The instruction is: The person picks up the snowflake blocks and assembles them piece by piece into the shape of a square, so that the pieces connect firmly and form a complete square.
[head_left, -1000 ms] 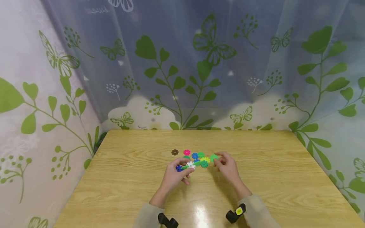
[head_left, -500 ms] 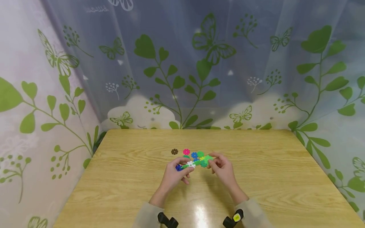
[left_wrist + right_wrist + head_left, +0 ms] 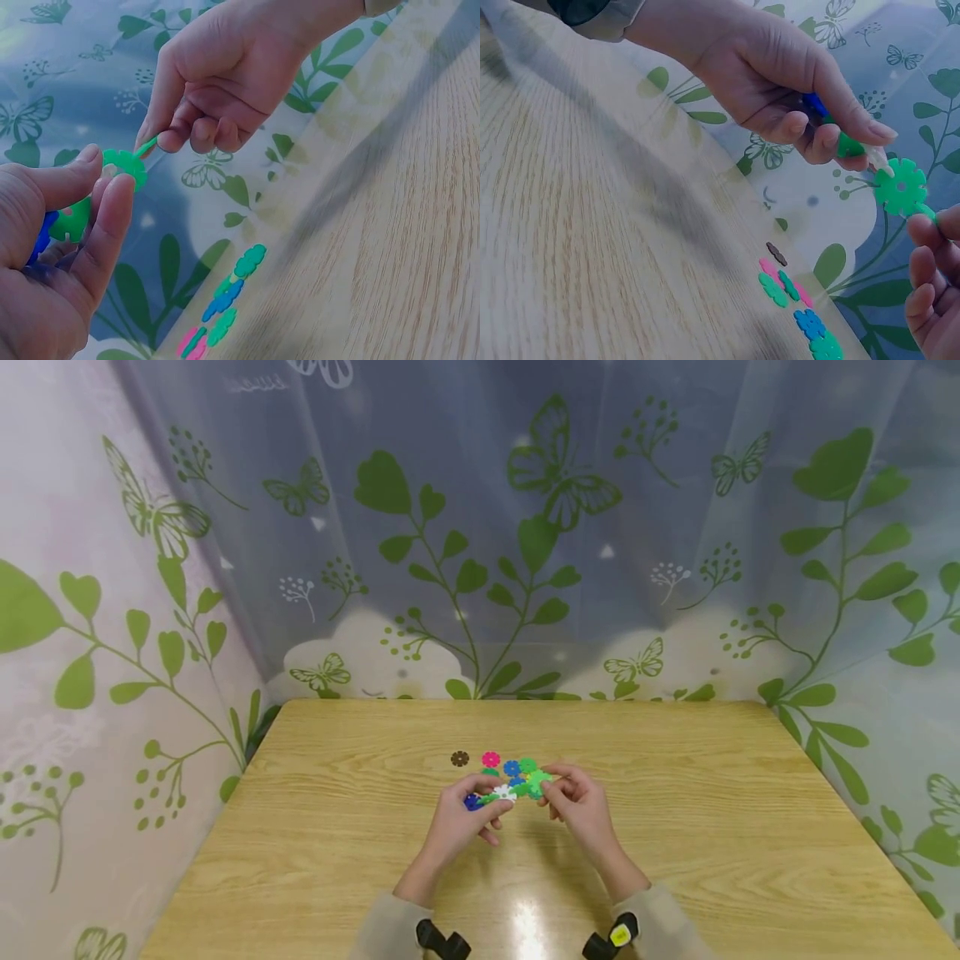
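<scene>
You have in your left hand (image 3: 463,810) a short chain of slotted flower discs (image 3: 504,793), lifted over the wooden table (image 3: 337,827). The thumb and fingers of this hand are closed around the chain near the white disc (image 3: 879,160); a dark blue disc (image 3: 472,802) shows at the other side of the fingers. Beyond the white disc, a green end disc (image 3: 900,198) sticks out toward your other hand.

Your right hand (image 3: 587,802) pinches one more green disc (image 3: 146,147) between thumb and forefinger, its other fingers curled. In the left wrist view this disc is seen by its edge, and it seems to touch the rim of the end disc. Whether the slots are already engaged, I cannot tell.

The discs look like thin plastic, so I judge them very light and rather stiff, a little slippery because of the smooth faces. They are not likely to break easily, but the chain may twist or open at a joint if you press from the side. For the pinched disc, the better hold is on the flat faces, far from the slot you use. For the chain, it is wiser to support it close behind the end disc.

Before your hands lie loose discs: brown (image 3: 460,759), pink (image 3: 491,760) and blue (image 3: 512,768) ones among them.
</scene>
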Demonstrator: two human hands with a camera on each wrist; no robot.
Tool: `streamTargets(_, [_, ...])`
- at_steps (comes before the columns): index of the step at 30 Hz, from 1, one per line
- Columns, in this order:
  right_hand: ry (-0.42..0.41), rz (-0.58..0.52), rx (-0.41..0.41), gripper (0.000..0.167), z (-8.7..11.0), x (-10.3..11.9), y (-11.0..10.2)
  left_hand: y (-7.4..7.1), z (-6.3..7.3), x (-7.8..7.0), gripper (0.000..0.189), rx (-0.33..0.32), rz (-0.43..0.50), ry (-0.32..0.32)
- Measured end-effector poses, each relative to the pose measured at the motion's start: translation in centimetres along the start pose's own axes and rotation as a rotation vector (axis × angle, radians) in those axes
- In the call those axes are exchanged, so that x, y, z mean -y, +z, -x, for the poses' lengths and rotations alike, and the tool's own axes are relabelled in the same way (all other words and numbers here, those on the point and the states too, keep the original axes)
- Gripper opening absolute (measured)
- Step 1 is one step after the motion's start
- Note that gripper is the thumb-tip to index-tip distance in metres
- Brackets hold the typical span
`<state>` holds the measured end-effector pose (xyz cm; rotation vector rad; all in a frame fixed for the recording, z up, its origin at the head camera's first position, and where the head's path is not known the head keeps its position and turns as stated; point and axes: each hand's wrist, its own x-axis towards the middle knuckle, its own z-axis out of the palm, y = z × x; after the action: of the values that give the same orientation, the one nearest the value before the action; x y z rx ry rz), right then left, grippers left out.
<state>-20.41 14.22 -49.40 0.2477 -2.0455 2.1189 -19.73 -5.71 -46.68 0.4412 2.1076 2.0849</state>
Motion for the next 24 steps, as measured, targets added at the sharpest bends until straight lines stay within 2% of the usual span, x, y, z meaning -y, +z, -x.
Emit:
streamTargets(8, [0.076,-0.001,-0.016,0.021,0.2,0.5,0.5,0.1,-0.9,2.3,0.036,-0.009,-0.002,-0.032])
streamTargets(11, [0.095,0.009,-0.008,0.018,0.1,0.7,0.5,0.2,-1.0,2.5,0.039,-0.008,-0.017,-0.036])
streamTargets(15, [0.106,0.009,0.016,0.018,0.0,0.6,0.4,0.2,-1.0,2.4,0.038,-0.002,-0.016,-0.029])
streamTargets(18, [0.107,-0.032,0.030,0.020,0.0,0.4,0.2,0.1,-1.1,2.2,0.034,0.014,0.000,-0.023])
streamTargets(24, [0.089,-0.121,0.058,0.021,0.0,0.1,0.1,0.0,-0.8,0.7,0.031,0.048,0.027,-0.026])
